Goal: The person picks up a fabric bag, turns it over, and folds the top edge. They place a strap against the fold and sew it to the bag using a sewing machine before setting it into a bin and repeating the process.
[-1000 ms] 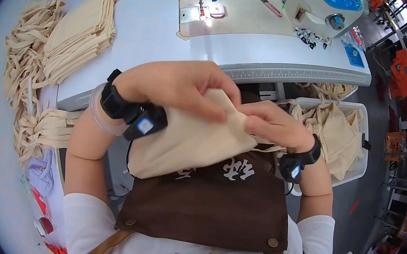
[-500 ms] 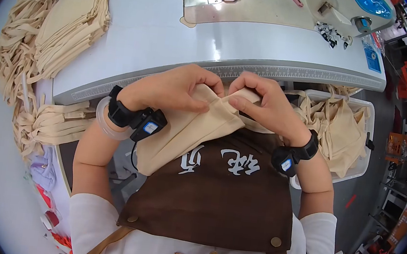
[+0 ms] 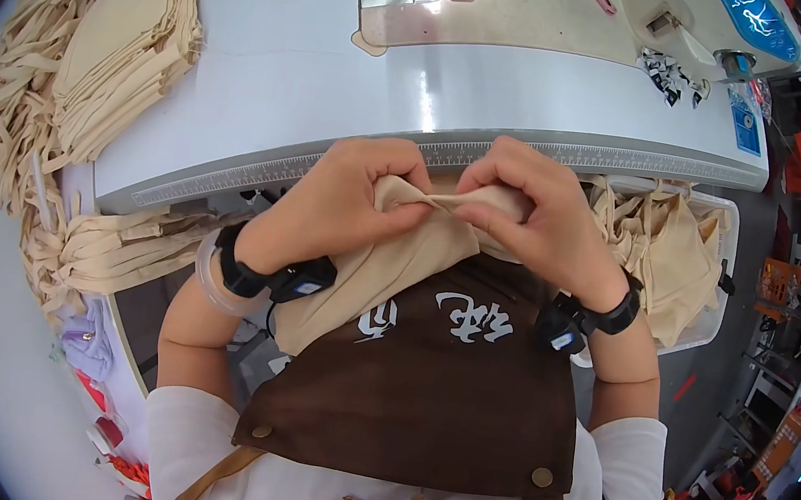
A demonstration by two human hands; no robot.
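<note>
A piece of beige cloth [image 3: 409,261] hangs from both hands over the front of my brown apron. My left hand [image 3: 342,199] pinches its upper edge between thumb and fingers. Close beside it, my right hand [image 3: 538,216] grips the same edge, thumb below and fingers curled above. Between the two thumbs the edge is drawn into a narrow fold. The lower part of the cloth drapes down to the left, below my left wrist.
Before me is a white table with a ruler strip [image 3: 352,158] along its front edge and a sewing machine bed [image 3: 505,30]. Folded beige cloths [image 3: 132,52] and beige straps [image 3: 30,79] lie left. A white bin [image 3: 729,248] of beige pieces stands right.
My hands have drawn the cloth's edge together into a tighter fold, thumbs now closer to it. The left hand has turned slightly. The view has shifted a little.
</note>
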